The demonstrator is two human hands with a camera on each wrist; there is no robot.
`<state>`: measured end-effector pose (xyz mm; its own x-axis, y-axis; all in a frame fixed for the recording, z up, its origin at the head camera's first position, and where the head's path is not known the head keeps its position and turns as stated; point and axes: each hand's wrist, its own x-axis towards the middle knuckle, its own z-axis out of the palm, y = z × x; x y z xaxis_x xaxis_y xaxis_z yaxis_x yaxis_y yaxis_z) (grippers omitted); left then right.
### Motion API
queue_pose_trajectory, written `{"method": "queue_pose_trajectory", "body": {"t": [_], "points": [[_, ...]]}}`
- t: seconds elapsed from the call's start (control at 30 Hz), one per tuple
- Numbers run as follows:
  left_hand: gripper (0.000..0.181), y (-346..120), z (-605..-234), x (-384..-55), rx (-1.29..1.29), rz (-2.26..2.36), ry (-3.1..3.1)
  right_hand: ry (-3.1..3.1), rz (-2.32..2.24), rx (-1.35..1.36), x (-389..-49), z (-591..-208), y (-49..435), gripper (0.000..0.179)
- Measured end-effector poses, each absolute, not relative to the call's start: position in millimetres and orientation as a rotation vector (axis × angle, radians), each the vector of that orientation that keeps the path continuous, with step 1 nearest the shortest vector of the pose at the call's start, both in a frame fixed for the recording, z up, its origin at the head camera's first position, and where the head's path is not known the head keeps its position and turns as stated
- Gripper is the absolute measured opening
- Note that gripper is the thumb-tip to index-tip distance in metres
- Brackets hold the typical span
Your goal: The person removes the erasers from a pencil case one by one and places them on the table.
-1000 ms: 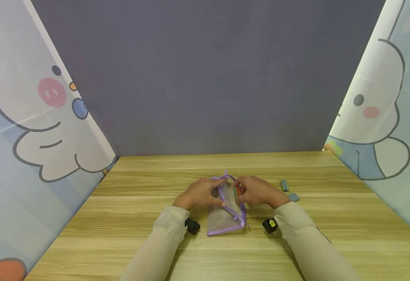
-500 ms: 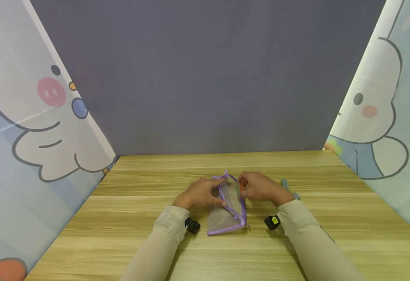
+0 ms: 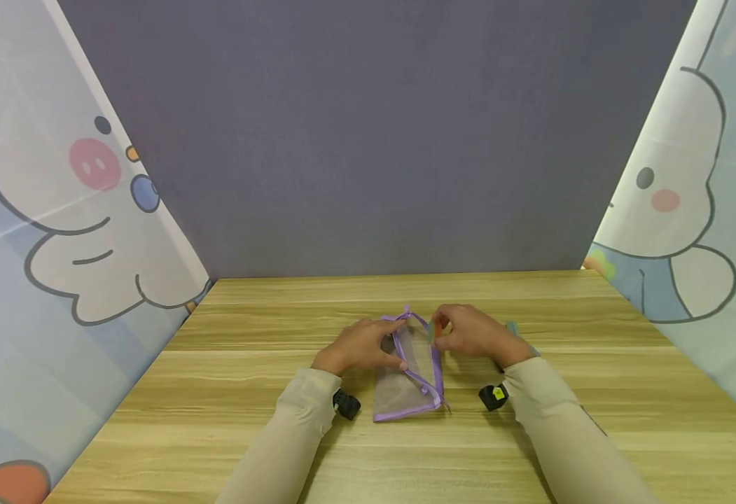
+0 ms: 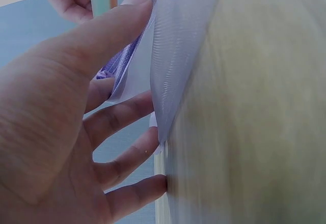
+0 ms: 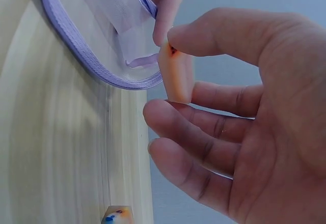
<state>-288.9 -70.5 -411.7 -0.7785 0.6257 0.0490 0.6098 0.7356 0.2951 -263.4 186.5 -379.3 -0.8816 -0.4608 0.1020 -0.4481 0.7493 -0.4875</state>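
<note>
A purple-edged mesh zipper pouch (image 3: pixel 399 400) lies on the wooden table with its mouth spread apart. My left hand (image 3: pixel 358 346) rests at that mouth, thumb and forefinger wide apart along the zipper edge. In the left wrist view its fairly straight fingers touch the pale mesh (image 4: pixel 175 56). Thumb and fingers of my right hand (image 3: pixel 471 334) pinch a small block with an orange side and a green side, at the pouch's right edge. Seen from the right wrist, the block (image 5: pixel 175 76) shows a pale orange face and a dark mark near the thumb.
A grey-green block (image 3: pixel 512 327) sits beside my right wrist, partly hidden by the forearm. In the right wrist view a small tile (image 5: pixel 118 216) with blue and orange marks lies on the table. A dark grey panel (image 3: pixel 393 140) stands behind the table.
My right hand has moved up and to the right with the block, from over the pouch's mouth to its right edge. The left hand and pouch stay in place.
</note>
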Motion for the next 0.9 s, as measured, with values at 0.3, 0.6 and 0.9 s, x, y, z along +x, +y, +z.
{"method": "queue_pose_trajectory", "body": {"t": [0.3,0.6,0.9], "points": [[0.090,-71.0,-410.1,-287.4,1.019,0.457,2.874,2.927,-0.799,-0.734,-261.2,-376.2,188.2,0.029],[0.089,-70.9,-409.2,-289.0,1.032,0.467,2.855,2.940,-0.811,-0.684,-256.1,-376.3,193.1,0.030],[0.089,-71.1,-409.6,-289.6,1.053,0.470,2.850,2.971,-0.785,-0.693,-251.2,-380.7,203.6,0.026]]}}
